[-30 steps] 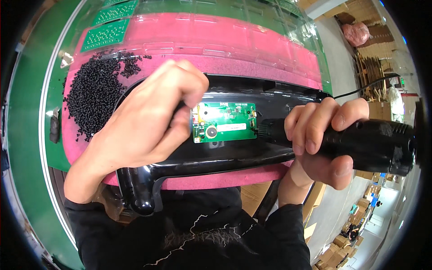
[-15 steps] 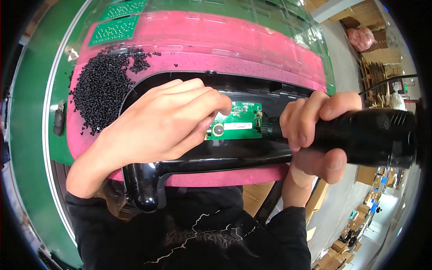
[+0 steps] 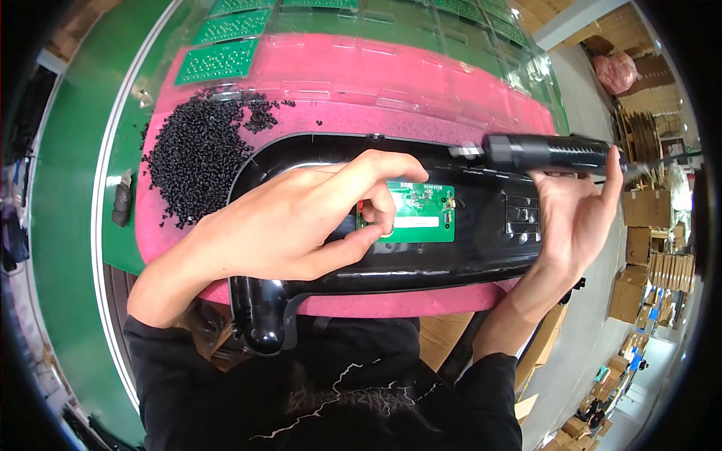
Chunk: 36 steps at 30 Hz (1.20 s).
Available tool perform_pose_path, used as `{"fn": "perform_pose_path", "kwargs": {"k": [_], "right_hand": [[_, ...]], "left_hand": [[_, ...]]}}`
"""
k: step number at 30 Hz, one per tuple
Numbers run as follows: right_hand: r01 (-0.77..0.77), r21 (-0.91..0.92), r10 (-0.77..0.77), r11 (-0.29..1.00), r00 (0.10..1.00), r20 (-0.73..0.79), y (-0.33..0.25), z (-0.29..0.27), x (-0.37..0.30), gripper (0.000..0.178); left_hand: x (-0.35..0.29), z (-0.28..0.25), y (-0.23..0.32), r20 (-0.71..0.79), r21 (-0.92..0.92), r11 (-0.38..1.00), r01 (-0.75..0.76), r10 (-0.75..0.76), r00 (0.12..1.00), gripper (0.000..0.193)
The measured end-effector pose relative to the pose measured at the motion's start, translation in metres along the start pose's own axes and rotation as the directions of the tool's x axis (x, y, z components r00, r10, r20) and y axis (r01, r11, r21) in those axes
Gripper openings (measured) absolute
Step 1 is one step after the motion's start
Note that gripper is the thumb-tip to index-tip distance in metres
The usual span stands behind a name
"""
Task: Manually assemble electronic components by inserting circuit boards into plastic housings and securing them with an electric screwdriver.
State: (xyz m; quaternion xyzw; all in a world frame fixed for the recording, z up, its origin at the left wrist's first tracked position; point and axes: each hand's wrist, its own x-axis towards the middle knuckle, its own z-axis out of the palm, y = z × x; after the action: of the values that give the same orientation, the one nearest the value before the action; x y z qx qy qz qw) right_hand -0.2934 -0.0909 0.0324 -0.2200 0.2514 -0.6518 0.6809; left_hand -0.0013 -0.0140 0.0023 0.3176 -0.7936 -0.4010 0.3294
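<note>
Two hands are showing over the black plastic shell (image 3: 429, 276), which is lying open side up on the pink mat (image 3: 361, 304). The left hand (image 3: 297, 218) is covering the left end of the green circuit board (image 3: 423, 205); its index finger is reaching forward over the board, while thumb and another finger are bending close together at the board's lower left, and whether they are pinching anything I cannot tell. The right hand (image 3: 573, 218) is turning its palm upward beneath the black power tool (image 3: 553, 152), thumb standing wide; the other fingers are hiding behind the tool, so their grip cannot be told. The board is lying inside the shell, its right edge facing bare shell floor, the shell's long walls running above and below it. The tool is crossing the shell's upper right edge, its blurred tip pointing left. The heap of small black pieces (image 3: 199, 158) is sitting left of the shell, near the left forearm. Beyond the shell, clear plastic trays (image 3: 391, 75) are spanning the mat, with more green boards (image 3: 216, 62) lying at upper left. Cardboard boxes (image 3: 628, 252) are standing off to the right.
</note>
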Motion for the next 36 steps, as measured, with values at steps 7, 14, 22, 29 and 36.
{"fn": "perform_pose_path", "kwargs": {"k": [7,14,22,29,36], "right_hand": [[0.047,-0.077,-0.042,0.996,0.997,0.060,0.011,0.013,-0.014,0.038],[0.620,-0.438,-0.610,0.651,0.771,0.184,-0.010,-0.011,-0.070,0.056],[0.432,-0.828,-0.760,0.357,0.650,0.012,-0.024,-0.154,-0.200,0.013],[-0.869,-0.431,0.211,0.244,0.481,-0.851,0.026,-0.306,-0.269,0.062],[-0.830,-0.551,-0.028,0.086,0.551,-0.834,0.038,-0.337,-0.273,0.066]], "left_hand": [[0.000,0.001,0.006,-0.024,0.066,0.998,0.012,-0.010,1.000,0.053],[0.010,-0.012,0.011,-0.275,0.621,0.784,0.024,0.189,0.942,0.028],[0.007,-0.008,0.003,-0.282,0.631,0.719,0.291,-0.137,0.950,0.024],[0.008,-0.017,-0.014,-0.173,0.770,0.594,0.233,-0.157,0.972,0.021],[-0.001,-0.019,0.007,-0.112,0.811,0.564,0.153,-0.107,0.988,0.019]]}}
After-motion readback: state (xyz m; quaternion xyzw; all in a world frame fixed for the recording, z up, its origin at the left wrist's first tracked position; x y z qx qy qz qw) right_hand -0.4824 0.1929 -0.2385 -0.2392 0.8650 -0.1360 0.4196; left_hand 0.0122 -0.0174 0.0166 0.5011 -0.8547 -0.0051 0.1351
